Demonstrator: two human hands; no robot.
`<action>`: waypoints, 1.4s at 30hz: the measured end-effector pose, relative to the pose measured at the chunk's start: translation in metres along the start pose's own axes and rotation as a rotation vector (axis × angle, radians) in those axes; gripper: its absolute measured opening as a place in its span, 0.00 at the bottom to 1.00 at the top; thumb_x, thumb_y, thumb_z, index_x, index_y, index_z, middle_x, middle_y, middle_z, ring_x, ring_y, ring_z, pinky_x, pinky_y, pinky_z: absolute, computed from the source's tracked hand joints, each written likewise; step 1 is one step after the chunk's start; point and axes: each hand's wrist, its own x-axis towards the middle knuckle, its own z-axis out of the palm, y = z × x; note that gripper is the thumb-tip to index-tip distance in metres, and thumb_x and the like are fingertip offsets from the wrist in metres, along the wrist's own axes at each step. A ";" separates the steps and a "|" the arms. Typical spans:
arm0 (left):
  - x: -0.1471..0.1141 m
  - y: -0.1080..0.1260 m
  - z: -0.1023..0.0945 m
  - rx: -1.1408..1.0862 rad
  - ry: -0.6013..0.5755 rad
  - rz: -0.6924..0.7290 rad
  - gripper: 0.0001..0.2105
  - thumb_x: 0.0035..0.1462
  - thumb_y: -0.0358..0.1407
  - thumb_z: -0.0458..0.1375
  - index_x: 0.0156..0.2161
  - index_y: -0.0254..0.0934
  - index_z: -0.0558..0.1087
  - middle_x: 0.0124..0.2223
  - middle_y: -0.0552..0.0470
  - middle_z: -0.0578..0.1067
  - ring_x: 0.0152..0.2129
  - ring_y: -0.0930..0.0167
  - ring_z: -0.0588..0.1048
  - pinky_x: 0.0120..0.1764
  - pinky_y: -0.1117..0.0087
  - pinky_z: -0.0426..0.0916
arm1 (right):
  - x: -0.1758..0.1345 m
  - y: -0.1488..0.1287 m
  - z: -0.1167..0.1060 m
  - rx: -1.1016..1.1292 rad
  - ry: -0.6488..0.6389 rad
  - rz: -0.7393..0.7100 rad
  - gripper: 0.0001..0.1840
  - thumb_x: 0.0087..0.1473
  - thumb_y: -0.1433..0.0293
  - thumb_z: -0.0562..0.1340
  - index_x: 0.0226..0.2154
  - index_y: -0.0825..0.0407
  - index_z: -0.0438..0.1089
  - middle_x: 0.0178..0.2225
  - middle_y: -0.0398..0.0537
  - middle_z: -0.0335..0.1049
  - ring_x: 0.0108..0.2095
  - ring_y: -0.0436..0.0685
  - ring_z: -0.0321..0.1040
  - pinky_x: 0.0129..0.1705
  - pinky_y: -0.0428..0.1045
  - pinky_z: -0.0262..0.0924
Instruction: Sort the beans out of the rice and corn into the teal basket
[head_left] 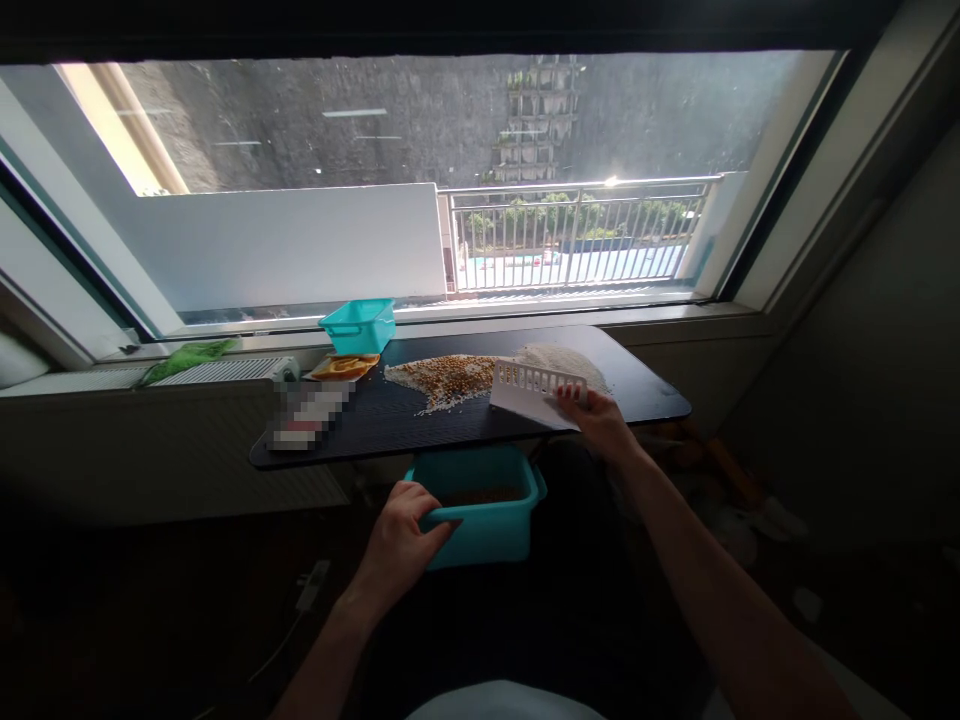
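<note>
My left hand (409,530) is closed over the near left rim of a teal plastic bin (484,535), which sits at my lap below the table's front edge. Small brownish contents show dimly inside it. In my right hand (596,415) is a white slotted plastic panel (529,400), held by its right end and tilted against the tabletop. Just behind and left of the panel spreads a heap of orange-yellow kernels (457,378) mixed with white grains. A paler pile of white grains (562,362) lies behind the panel, partly hidden by it.
The dark table (367,437) stands below a window. A second teal bin (358,325) is at its back left, beside an orange-brown packet (345,367) and a blurred-out item (311,415). A green cloth (191,358) rests on the radiator (225,372).
</note>
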 end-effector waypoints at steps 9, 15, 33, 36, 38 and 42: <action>0.002 -0.001 0.002 0.021 0.015 -0.007 0.13 0.54 0.39 0.64 0.22 0.38 0.70 0.25 0.52 0.70 0.33 0.64 0.69 0.36 0.66 0.68 | -0.024 -0.018 -0.006 -0.003 -0.208 0.020 0.23 0.33 0.50 0.74 0.24 0.52 0.77 0.27 0.46 0.75 0.29 0.55 0.70 0.38 0.55 0.69; -0.001 -0.005 0.003 0.051 0.042 -0.021 0.11 0.52 0.35 0.64 0.22 0.38 0.71 0.25 0.52 0.70 0.34 0.63 0.70 0.37 0.64 0.69 | 0.004 -0.008 0.020 0.038 -0.040 -0.059 0.28 0.33 0.45 0.72 0.28 0.51 0.75 0.25 0.44 0.72 0.29 0.56 0.70 0.38 0.55 0.68; -0.003 -0.020 0.007 0.089 0.086 0.037 0.08 0.52 0.33 0.64 0.23 0.39 0.74 0.28 0.51 0.72 0.37 0.62 0.71 0.40 0.60 0.72 | 0.033 0.009 0.073 0.108 -0.103 -0.063 0.25 0.32 0.47 0.72 0.25 0.49 0.73 0.25 0.45 0.73 0.31 0.58 0.73 0.39 0.56 0.70; -0.005 -0.019 0.011 0.085 0.106 0.072 0.05 0.52 0.32 0.64 0.25 0.39 0.75 0.35 0.49 0.74 0.44 0.60 0.70 0.47 0.56 0.71 | 0.033 0.006 0.075 0.102 -0.098 -0.049 0.26 0.31 0.47 0.72 0.26 0.50 0.72 0.24 0.45 0.73 0.30 0.57 0.73 0.38 0.55 0.70; -0.006 -0.019 0.013 0.091 0.130 0.087 0.04 0.51 0.31 0.64 0.27 0.39 0.76 0.41 0.47 0.74 0.51 0.57 0.67 0.53 0.53 0.68 | 0.035 0.003 0.079 0.099 -0.101 -0.046 0.26 0.30 0.46 0.72 0.25 0.49 0.72 0.24 0.44 0.73 0.29 0.57 0.72 0.37 0.55 0.70; -0.005 -0.022 0.015 0.119 0.167 0.078 0.02 0.49 0.30 0.64 0.30 0.39 0.77 0.49 0.45 0.72 0.59 0.52 0.60 0.57 0.47 0.63 | 0.038 -0.003 0.084 0.088 -0.125 -0.042 0.27 0.28 0.46 0.72 0.24 0.49 0.71 0.24 0.45 0.72 0.29 0.57 0.71 0.36 0.55 0.69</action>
